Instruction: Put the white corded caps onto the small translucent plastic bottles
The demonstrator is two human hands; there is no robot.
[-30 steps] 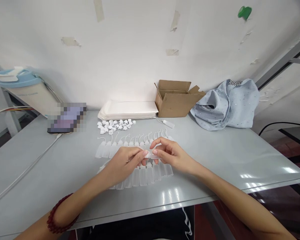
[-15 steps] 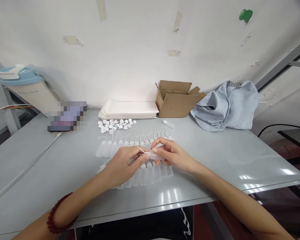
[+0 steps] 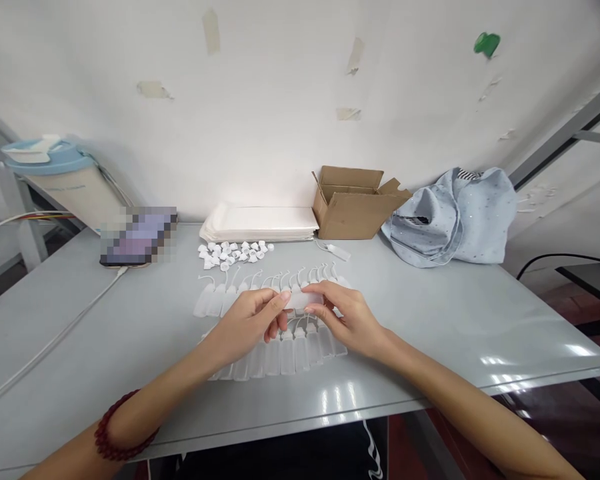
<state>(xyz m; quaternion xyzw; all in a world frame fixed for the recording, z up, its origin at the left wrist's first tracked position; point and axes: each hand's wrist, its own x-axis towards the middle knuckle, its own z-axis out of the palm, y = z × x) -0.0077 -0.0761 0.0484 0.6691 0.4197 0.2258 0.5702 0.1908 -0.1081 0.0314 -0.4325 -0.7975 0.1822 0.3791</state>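
Lying nearest us on the table (image 3: 460, 307) is the front row of translucent bottles (image 3: 287, 355). Above it, our left hand (image 3: 250, 321) grips one end of a small bottle (image 3: 299, 300); our right hand (image 3: 354, 321) pinches the other between thumb and index finger. Behind the hands sits the rear row (image 3: 213, 301), then loose white caps (image 3: 254, 257). Farther back, the white stack (image 3: 265, 223) adjoins the open cardboard box (image 3: 351, 217), beside the light-blue cloth (image 3: 483, 220).
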